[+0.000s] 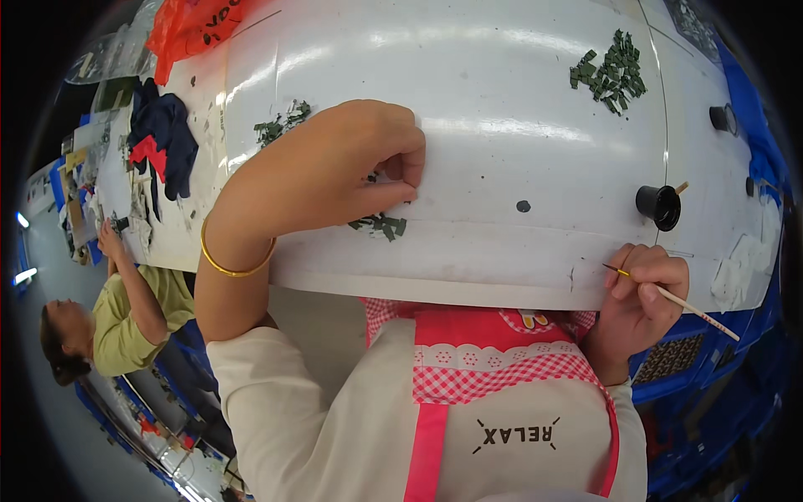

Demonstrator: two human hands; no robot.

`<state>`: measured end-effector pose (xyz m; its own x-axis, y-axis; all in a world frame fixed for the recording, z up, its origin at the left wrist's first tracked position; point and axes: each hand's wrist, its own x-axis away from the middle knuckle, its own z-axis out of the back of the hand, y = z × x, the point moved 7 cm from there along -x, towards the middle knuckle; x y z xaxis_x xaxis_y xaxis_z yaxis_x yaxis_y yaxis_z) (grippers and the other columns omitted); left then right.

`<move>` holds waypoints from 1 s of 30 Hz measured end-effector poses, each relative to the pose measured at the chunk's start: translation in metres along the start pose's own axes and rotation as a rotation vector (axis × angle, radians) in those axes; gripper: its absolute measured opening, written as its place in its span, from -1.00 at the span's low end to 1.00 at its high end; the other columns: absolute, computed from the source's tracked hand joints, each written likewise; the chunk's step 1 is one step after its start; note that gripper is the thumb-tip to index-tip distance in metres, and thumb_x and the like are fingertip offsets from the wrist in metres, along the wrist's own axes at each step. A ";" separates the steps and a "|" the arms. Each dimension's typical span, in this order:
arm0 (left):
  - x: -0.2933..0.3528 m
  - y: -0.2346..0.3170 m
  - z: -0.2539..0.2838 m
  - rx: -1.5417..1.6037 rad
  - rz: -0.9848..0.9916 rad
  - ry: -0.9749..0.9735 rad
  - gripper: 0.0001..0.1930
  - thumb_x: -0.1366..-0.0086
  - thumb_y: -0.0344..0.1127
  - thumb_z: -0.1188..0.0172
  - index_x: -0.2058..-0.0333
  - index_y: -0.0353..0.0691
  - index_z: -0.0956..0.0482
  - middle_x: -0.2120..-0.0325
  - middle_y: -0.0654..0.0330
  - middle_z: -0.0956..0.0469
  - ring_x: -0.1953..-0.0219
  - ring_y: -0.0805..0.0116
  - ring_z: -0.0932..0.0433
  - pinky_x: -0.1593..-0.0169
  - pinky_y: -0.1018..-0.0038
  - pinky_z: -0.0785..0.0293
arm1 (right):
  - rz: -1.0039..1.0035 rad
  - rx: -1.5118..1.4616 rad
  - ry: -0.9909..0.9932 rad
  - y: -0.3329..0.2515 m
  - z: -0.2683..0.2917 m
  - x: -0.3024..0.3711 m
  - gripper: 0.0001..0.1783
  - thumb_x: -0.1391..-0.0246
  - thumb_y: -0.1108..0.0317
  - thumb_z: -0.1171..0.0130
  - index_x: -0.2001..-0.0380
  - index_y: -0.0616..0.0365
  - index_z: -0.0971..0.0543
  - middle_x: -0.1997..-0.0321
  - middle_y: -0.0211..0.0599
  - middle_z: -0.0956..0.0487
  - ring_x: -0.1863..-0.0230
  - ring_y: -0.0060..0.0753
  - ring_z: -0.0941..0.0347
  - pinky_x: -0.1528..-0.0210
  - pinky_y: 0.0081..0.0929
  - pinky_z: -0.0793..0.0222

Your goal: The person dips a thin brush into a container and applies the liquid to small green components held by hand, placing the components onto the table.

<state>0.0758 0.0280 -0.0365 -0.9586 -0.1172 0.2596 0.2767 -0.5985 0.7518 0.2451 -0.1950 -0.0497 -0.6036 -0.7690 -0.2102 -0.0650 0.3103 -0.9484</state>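
My left hand (pixel 368 155) reaches over the white table with thumb and fingertips bent together. Whatever is between the fingertips, if anything, is too small to make out. Small dark green pieces (pixel 381 225) lie just below that hand, and a few more show through the gap under its fingers. At the table's near edge, my right hand (pixel 648 284) is closed around a thin paintbrush (pixel 698 314). The brush's dark tip points left. A small black cup (pixel 659 207) stands just beyond the right hand, with a wooden stick poking out behind it.
A heap of dark green pieces (pixel 615 74) lies far right, another small heap (pixel 284 121) beyond my left forearm. A dark spot (pixel 524 206) marks the white table (pixel 468 259). White tissue (pixel 740 272) lies right. A red bag (pixel 188 33) is far left. A co-worker (pixel 134 322) works at left.
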 end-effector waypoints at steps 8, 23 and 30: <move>-0.003 0.022 -0.002 0.268 0.151 -0.041 -0.85 0.04 -0.49 -0.28 0.56 -0.25 -0.44 0.64 0.35 -0.44 0.61 0.63 -0.32 0.57 0.66 -0.14 | 0.321 0.089 0.054 -0.027 0.005 0.005 -0.86 0.01 0.43 0.02 0.40 0.30 -0.42 0.66 -0.28 -0.35 0.65 -0.50 -0.22 0.55 -0.50 -0.24; -0.011 0.031 -0.025 0.208 -0.035 0.203 -0.90 -0.03 -0.58 -0.18 0.42 -0.35 -0.59 0.54 0.24 -0.54 0.56 0.59 -0.41 0.49 0.66 -0.30 | 0.163 0.610 0.230 -0.039 0.034 -0.043 -0.91 0.11 0.56 -0.01 0.53 0.34 -0.51 0.62 -0.40 -0.42 0.62 -0.72 -0.21 0.56 -0.72 -0.08; -0.016 0.027 -0.031 0.306 0.001 0.151 -0.88 -0.01 -0.57 -0.15 0.42 -0.37 -0.59 0.51 0.21 -0.53 0.55 0.55 -0.44 0.48 0.65 -0.32 | 0.136 0.626 0.217 -0.038 0.030 -0.046 -0.90 0.10 0.59 0.02 0.54 0.34 -0.50 0.64 -0.43 -0.39 0.64 -0.74 -0.18 0.59 -0.73 -0.05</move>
<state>0.0964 -0.0108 -0.0390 -0.9511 -0.2476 0.1844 0.2627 -0.3354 0.9047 0.2989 -0.1878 -0.0111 -0.7237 -0.5964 -0.3473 0.4563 -0.0360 -0.8891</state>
